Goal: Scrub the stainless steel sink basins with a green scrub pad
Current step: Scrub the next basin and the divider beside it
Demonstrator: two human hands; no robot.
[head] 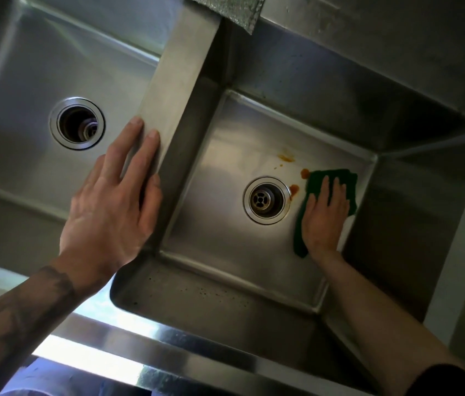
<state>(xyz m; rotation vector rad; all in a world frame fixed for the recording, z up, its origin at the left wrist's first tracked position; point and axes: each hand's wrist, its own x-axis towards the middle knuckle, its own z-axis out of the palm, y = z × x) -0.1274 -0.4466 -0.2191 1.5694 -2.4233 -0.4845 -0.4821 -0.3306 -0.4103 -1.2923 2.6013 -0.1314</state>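
Note:
Two stainless steel basins fill the view. In the right basin, my right hand presses flat on a green scrub pad against the floor, just right of the round drain. Orange-brown stains lie between the drain and the pad. My left hand rests with straight fingers on the divider between the basins. The left basin holds nothing, and its drain is an open dark hole.
A grey cloth hangs over the back rim above the divider. Dark specks dot the right basin's near wall. The sink's shiny front edge runs along the bottom of the view.

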